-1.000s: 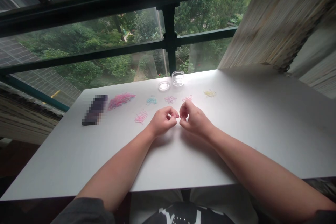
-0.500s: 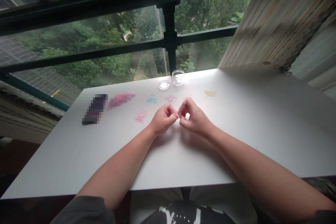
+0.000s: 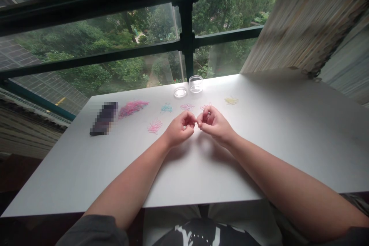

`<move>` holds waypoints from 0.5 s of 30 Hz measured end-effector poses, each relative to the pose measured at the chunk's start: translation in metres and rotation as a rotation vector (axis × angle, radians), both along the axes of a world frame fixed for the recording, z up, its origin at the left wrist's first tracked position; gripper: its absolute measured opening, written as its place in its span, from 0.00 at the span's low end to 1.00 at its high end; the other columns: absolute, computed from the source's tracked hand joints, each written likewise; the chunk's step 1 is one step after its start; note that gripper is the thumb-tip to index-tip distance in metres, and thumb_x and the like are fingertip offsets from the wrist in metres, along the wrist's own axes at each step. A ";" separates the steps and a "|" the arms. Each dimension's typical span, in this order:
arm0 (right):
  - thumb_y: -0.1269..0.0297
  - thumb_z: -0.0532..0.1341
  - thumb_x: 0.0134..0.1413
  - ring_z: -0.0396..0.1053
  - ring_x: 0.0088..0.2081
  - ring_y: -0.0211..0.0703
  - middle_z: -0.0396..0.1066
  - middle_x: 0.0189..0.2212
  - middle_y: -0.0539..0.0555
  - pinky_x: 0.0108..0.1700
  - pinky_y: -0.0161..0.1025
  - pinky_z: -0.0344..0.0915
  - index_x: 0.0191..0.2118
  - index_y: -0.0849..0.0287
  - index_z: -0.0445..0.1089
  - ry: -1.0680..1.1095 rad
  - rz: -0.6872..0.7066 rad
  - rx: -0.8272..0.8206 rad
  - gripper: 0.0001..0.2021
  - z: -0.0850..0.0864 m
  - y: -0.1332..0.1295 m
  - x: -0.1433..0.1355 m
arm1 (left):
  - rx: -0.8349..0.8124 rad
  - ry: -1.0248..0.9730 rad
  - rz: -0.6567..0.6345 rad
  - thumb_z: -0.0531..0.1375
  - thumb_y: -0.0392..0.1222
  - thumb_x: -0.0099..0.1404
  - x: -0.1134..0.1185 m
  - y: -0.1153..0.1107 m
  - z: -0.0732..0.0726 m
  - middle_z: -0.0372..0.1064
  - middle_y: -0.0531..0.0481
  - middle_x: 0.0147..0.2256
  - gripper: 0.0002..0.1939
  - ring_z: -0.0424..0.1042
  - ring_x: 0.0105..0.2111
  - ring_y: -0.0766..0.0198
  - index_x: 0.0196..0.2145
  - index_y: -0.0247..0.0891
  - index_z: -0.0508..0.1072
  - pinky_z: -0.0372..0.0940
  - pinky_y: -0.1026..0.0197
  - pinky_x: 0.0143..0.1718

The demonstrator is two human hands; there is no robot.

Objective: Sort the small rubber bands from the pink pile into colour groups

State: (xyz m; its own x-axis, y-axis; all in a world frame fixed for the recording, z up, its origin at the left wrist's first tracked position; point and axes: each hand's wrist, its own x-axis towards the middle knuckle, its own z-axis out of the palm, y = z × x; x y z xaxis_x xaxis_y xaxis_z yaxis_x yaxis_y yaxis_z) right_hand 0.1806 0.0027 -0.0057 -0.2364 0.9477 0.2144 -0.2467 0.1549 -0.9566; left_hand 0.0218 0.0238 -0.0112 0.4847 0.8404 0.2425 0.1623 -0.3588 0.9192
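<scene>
My left hand [image 3: 182, 127] and my right hand [image 3: 212, 123] meet fingertip to fingertip just above the white table [image 3: 184, 178]. Both are closed in a pinch, and whatever lies between the fingers is too small to make out. Beyond them lie little piles of thin rubber bands: teal [image 3: 166, 108], pale pink [image 3: 187, 107] and yellow [image 3: 231, 101]. A reddish-pink pile [image 3: 205, 106] is partly covered by my right hand. Left of my left hand is a bright pink pile [image 3: 155, 126]. Farther left spreads a larger mixed heap of bands [image 3: 133, 108], mostly pink.
A clear round jar [image 3: 196, 84] stands at the table's far edge by the window, its clear lid [image 3: 180, 92] lying beside it. A dark, pixelated object [image 3: 104, 119] rests at the left. A striped curtain [image 3: 271, 34] hangs at the right.
My fingers have shifted slightly: the right-hand fingers have opened out a little from their tighter curl, and the left index finger has risen off the thumb. The piles look the same.
</scene>
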 end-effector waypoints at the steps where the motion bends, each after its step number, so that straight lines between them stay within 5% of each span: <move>1: 0.72 0.59 0.37 0.58 0.25 0.33 0.62 0.22 0.44 0.28 0.33 0.55 0.30 0.55 0.47 0.010 0.000 -0.010 0.17 0.001 0.000 0.000 | 0.017 0.037 0.031 0.53 0.31 0.50 -0.001 0.000 0.001 0.62 0.53 0.27 0.07 0.59 0.26 0.70 0.30 0.37 0.64 0.57 0.66 0.28; 7: 0.75 0.58 0.37 0.59 0.25 0.34 0.63 0.22 0.44 0.27 0.33 0.52 0.30 0.55 0.48 -0.003 0.014 0.021 0.16 -0.005 0.004 0.002 | -0.025 0.176 0.114 0.52 0.32 0.50 -0.002 0.000 0.003 0.64 0.54 0.23 0.06 0.58 0.24 0.70 0.25 0.34 0.68 0.54 0.66 0.27; 15: 0.78 0.56 0.39 0.62 0.27 0.36 0.62 0.24 0.45 0.28 0.34 0.55 0.31 0.55 0.49 -0.039 0.065 0.081 0.16 -0.011 0.003 0.002 | -0.158 0.105 -0.059 0.51 0.34 0.51 -0.001 -0.001 0.004 0.56 0.57 0.20 0.04 0.52 0.22 0.71 0.21 0.35 0.62 0.51 0.67 0.27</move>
